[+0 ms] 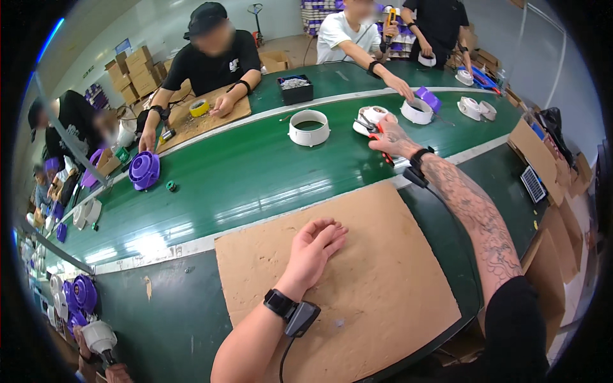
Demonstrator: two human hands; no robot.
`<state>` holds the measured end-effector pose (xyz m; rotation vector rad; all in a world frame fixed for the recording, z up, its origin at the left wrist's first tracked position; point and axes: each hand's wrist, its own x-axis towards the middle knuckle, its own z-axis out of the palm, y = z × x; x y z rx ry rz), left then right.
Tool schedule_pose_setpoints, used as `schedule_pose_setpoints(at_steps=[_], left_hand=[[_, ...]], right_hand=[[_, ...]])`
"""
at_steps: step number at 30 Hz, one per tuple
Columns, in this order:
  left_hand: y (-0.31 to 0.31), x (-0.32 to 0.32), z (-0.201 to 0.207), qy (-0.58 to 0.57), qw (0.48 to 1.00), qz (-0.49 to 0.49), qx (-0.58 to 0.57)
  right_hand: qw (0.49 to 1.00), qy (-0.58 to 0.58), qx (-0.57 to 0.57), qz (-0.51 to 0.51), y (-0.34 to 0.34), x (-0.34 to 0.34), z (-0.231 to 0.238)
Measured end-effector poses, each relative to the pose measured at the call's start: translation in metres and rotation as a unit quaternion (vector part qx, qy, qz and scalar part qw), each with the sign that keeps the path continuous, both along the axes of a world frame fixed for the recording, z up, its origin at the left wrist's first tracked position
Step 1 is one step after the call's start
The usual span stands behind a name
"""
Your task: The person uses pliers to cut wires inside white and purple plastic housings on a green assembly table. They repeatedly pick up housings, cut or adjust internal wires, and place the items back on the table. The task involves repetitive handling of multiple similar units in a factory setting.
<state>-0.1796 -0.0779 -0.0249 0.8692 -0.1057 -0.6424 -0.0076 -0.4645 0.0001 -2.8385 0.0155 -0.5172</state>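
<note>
Purple part (144,170), white ring (308,127), maybe tape roll (199,108)

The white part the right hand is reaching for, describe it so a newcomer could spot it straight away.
Start at the green conveyor belt running across the bench. Follow the person's outstretched right hand, which holds red-handled pliers, to the white part at its fingertips. Unlike the open white ring to its left and the white part with a purple piece to its right, the pliers rest on it.

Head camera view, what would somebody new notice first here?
Probably the long green conveyor belt running across the middle, with a white ring-shaped housing on it. The right hand reaches out over the belt with red-handled pliers, while the left hand rests flat on a brown board nearest the camera.
</note>
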Motion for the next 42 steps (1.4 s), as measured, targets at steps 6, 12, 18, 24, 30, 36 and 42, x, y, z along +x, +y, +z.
schedule_pose_setpoints(at_steps=[6,12,18,24,30,36,42], left_hand=[[0.017,0.015,0.008,0.095,0.991,-0.002,-0.091],[0.022,0.009,0.006,-0.001,0.999,-0.039,-0.027],[0.015,0.0,0.007,-0.029,0.999,-0.013,-0.027],[0.018,0.0,0.006,-0.029,0.999,-0.011,-0.028],[0.021,0.0,0.007,-0.023,0.999,-0.016,-0.028],[0.019,0.004,0.004,-0.013,0.999,-0.008,-0.035],[0.019,0.001,0.007,-0.02,0.999,-0.009,-0.05]], right_hand=[[0.945,0.01,0.019,0.325,0.12,-0.132,0.062],[0.891,0.2,0.06,0.404,0.183,-0.269,0.088],[0.814,0.394,0.334,0.264,0.142,-0.303,0.094],[0.805,0.449,0.375,0.102,0.123,-0.313,0.112],[0.785,0.444,0.393,0.181,0.142,-0.335,0.113],[0.832,0.406,0.332,0.183,0.155,-0.341,0.061],[0.83,0.374,0.324,0.257,0.148,-0.352,0.04]])
